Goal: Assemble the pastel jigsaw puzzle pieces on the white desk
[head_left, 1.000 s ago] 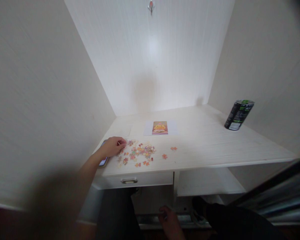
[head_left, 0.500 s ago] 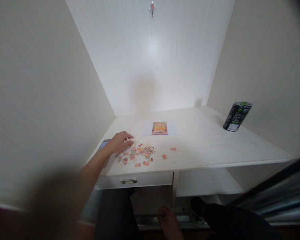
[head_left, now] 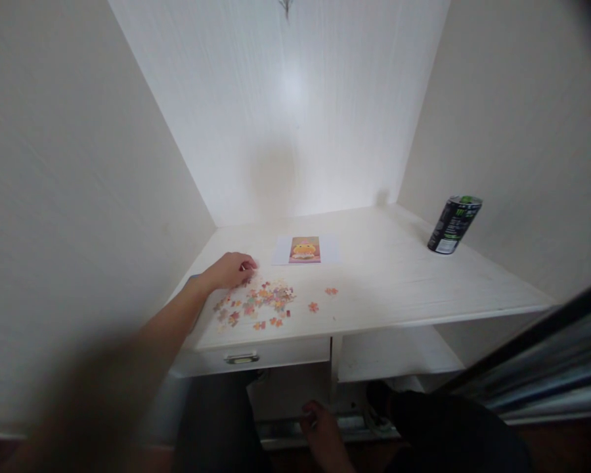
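My left hand (head_left: 234, 269) is at the far left edge of a pile of jigsaw puzzle pieces (head_left: 276, 299), low over the desk. Its fingers are curled in and the fingertips pinch together; whatever they hold, if anything, is too small and blurred to name. Loose puzzle pieces lie apart from the pile, one (head_left: 314, 307) to its right and a little cluster (head_left: 331, 291) farther right. Below the desk's front edge, between my legs, my right hand (head_left: 321, 430) hangs with its fingers curled in. Its grip is too dark to make out.
Behind the pile, a picture card (head_left: 305, 249) showing a yellow figure lies on white paper (head_left: 331, 248). A black and green drink can (head_left: 454, 225) stands at the right. Walls enclose the white desk (head_left: 374, 282). A drawer (head_left: 285, 353) and an open shelf (head_left: 394, 355) sit underneath.
My left hand's fingers have gone from spread to curled together beside the pile. The whole view has shifted slightly, and my right hand stays low below the desk.
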The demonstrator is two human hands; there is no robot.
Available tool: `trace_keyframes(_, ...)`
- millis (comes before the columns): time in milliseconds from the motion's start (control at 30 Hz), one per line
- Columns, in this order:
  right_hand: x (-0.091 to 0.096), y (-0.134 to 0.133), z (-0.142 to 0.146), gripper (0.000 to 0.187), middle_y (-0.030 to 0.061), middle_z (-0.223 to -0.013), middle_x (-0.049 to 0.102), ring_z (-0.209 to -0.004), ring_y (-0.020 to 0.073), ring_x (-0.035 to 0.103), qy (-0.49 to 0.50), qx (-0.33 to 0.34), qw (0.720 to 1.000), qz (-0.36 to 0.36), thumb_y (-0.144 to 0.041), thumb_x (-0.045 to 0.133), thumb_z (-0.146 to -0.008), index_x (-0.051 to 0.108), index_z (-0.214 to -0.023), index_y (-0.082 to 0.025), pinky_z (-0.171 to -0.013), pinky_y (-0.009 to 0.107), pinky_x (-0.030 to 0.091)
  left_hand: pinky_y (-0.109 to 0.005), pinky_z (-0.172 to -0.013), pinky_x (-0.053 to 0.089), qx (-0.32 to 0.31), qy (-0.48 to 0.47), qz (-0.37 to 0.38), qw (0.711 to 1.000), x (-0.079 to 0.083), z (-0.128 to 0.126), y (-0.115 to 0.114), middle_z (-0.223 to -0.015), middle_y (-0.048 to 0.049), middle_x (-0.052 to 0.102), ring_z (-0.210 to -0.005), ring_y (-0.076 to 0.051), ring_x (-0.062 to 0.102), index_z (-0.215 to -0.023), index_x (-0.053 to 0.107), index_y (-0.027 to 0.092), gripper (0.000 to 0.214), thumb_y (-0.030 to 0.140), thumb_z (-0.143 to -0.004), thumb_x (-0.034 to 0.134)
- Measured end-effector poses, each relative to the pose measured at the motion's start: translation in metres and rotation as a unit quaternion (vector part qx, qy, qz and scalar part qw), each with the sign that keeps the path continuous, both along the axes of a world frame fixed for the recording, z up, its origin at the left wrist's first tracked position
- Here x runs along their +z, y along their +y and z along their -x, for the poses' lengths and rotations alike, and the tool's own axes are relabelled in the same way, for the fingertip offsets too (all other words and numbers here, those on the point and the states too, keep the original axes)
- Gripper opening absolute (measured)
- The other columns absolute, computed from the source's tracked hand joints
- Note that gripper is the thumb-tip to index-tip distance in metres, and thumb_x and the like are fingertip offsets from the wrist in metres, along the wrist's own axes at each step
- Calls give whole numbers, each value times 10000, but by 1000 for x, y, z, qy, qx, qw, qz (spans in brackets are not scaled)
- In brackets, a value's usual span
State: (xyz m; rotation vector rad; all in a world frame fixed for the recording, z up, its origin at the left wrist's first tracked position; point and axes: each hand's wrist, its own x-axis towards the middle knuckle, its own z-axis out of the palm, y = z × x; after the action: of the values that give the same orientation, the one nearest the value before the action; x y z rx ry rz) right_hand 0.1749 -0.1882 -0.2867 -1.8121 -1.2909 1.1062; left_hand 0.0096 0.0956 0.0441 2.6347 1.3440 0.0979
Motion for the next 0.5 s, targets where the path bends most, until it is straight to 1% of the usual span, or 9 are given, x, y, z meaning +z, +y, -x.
trace_keyframes(67, 1, 1, 2, 288, 97, -882, 716, -840, 220, 674, 10, 2, 1000, 1, -155, 497, -792, 691, -1004, -137, -783, 294, 462, -349, -775, 513, 6, -5, -3, 1000, -2, 1, 7, -863, -40, 706, -753, -156, 642, -953, 687, 144, 283, 408, -903, 596)
trace_keyframes(167, 1, 2, 4, 301, 85, -861, 713, -823, 208, 673, 39, 14, 999, 14, -151, 483, -790, 680, -1017, -141, -781, 289, 462, -340, -781, 499, 11, -16, -21, 1000, -6, 2, 10, -939, -62, 715, -767, -158, 636, -1000, 700, 154, 290, 395, -892, 581)
trace_keyframes(233, 1, 3, 5, 301, 79, -866, 712, -832, 205, 673, 46, 14, 999, 18, -150, 484, -784, 681, -1011, -153, -778, 285, 460, -313, -760, 488, 11, -23, -34, 999, -7, 0, 6, -954, -75, 721, -770, -164, 634, -1007, 717, 166, 316, 406, -875, 558)
trace_keyframes(333, 2, 3, 5, 305, 88, -906, 713, -875, 214, 668, 36, 7, 999, 9, -159, 496, -779, 688, -1016, -159, -795, 290, 457, -268, -718, 474, -14, -19, -26, 999, -6, -4, -6, -902, -58, 732, -759, -166, 635, -913, 750, 199, 307, 430, -834, 563)
trace_keyframes(433, 2, 3, 7, 311, 87, -914, 713, -854, 220, 663, 27, 6, 1000, 9, -184, 507, -790, 689, -1042, -162, -793, 305, 457, -252, -729, 468, -42, -15, -9, 999, -3, -9, -17, -901, -44, 731, -788, -167, 639, -881, 756, 210, 278, 404, -823, 565)
trace_keyframes(500, 2, 3, 8, 298, 89, -928, 712, -866, 223, 662, 19, 4, 1000, 9, -190, 512, -797, 692, -1034, -165, -804, 308, 452, -248, -740, 464, -44, -15, -6, 999, 0, -12, -21, -896, -37, 728, -802, -167, 638, -867, 755, 214, 264, 384, -825, 557)
